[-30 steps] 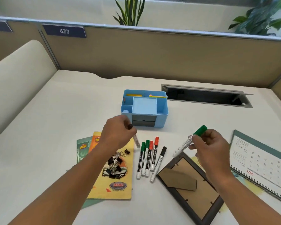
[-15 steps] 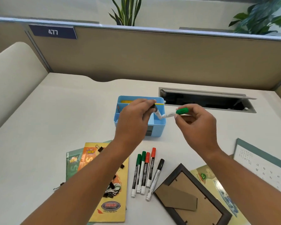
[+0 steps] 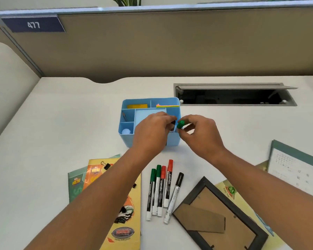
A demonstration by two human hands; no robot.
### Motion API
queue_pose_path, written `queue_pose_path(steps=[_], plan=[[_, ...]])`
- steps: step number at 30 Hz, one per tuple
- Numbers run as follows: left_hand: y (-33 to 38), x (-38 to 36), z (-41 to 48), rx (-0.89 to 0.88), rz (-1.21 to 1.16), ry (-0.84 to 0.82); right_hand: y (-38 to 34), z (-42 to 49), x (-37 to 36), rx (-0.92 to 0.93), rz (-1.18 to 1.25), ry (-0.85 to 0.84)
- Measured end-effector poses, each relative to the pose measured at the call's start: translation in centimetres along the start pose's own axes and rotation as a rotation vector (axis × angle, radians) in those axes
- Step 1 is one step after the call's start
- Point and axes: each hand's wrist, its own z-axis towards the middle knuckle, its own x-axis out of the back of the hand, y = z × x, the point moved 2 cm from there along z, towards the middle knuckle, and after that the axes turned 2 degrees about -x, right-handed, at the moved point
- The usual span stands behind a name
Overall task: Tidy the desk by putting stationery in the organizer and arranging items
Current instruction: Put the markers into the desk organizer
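A blue desk organizer (image 3: pixel 128 103) stands mid-desk, with sticky notes in its back compartments. Both hands hover over its right compartment. My left hand (image 3: pixel 152 129) pinches a black-capped marker (image 3: pixel 173 123) that stands down into that compartment. Beside it, my right hand (image 3: pixel 200 132) pinches a green-capped marker (image 3: pixel 180 124), held upright at the compartment's rim. Near the front lie several loose markers (image 3: pixel 161 190) in a row, with green, red and black caps.
Booklets (image 3: pixel 123 222) with black binder clips (image 3: pixel 107 166) lie front left. A dark picture frame (image 3: pixel 222 215) lies face down front right, with a calendar (image 3: pixel 296 168) beyond it. An open cable slot (image 3: pixel 233 96) is behind the organizer. Partition walls close the back.
Both hands carried their markers from the front of the desk to the organizer. The markers turned from slanted to upright and now dip into the right compartment.
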Motion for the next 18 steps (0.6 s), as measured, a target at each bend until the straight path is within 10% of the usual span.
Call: queue_pose_path(steps=[18], plan=[[-0.7,0.8,-4.0,0.152,-0.075,0.029,0.1,-2.1,1.3,-0.154,-0.123,-0.094]])
